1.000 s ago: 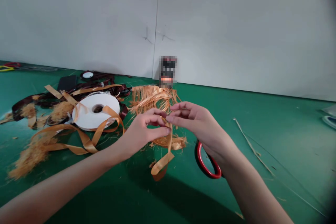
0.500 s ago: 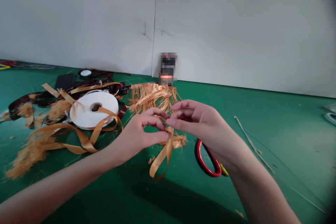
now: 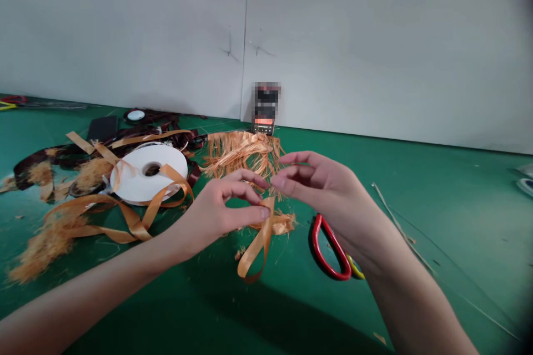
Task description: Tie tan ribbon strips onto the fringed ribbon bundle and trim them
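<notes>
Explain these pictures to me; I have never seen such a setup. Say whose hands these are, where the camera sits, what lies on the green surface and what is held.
There is no machine: a person works with two bare hands. Every picture comes from one camera worn on the head, looking forward and down. The left hand pinches an orange ribbon strip, which hangs in a loop over the green mat. The right hand has its fingertips at the strip's top; whether it grips is too small to tell. On the mat lie a white spool, frayed orange fibres and red-handled scissors.
</notes>
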`<control>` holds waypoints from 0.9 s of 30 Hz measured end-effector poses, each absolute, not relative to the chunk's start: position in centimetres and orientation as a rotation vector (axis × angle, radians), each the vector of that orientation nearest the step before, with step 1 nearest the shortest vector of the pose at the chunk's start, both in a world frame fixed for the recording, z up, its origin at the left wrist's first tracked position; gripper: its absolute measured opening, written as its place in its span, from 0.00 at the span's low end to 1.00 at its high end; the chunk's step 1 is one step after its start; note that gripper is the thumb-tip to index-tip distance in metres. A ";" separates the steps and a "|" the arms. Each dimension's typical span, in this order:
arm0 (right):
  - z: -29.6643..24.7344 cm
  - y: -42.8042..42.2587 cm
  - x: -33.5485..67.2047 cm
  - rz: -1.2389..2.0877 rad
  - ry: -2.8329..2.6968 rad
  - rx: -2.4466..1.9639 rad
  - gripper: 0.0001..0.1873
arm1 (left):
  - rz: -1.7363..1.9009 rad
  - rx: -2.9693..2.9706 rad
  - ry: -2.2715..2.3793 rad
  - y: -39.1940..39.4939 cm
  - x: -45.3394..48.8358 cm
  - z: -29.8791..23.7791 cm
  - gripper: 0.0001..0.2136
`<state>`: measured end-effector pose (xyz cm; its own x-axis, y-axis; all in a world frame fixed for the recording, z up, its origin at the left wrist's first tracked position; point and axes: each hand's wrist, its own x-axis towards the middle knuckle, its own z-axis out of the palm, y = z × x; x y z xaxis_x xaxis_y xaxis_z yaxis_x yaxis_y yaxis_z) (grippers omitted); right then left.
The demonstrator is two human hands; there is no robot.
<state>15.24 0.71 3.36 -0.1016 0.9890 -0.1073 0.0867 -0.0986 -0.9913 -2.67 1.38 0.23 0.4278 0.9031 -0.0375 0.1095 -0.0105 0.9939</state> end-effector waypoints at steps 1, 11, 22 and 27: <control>3.4 0.7 15.3 1.310 -1.298 -1.304 0.19 | 0.811 1.451 0.951 1.4 -2.7 0.3 0.07; 3.5 0.6 15.1 1.344 -1.294 -1.303 0.18 | 0.826 1.434 0.933 1.2 -2.9 0.2 0.10; 3.6 0.5 15.3 1.377 -1.323 -1.332 0.21 | 0.830 1.429 0.930 1.2 -3.1 0.2 0.11; 3.7 0.4 15.4 1.390 -1.347 -1.363 0.20 | 0.833 1.440 0.927 1.4 -3.0 0.1 0.10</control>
<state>15.42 0.43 3.74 -0.1460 0.9724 -0.1819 0.1511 -0.1598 -0.9755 -3.02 1.37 0.11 0.4314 0.9019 -0.0209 0.0752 -0.0129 0.9971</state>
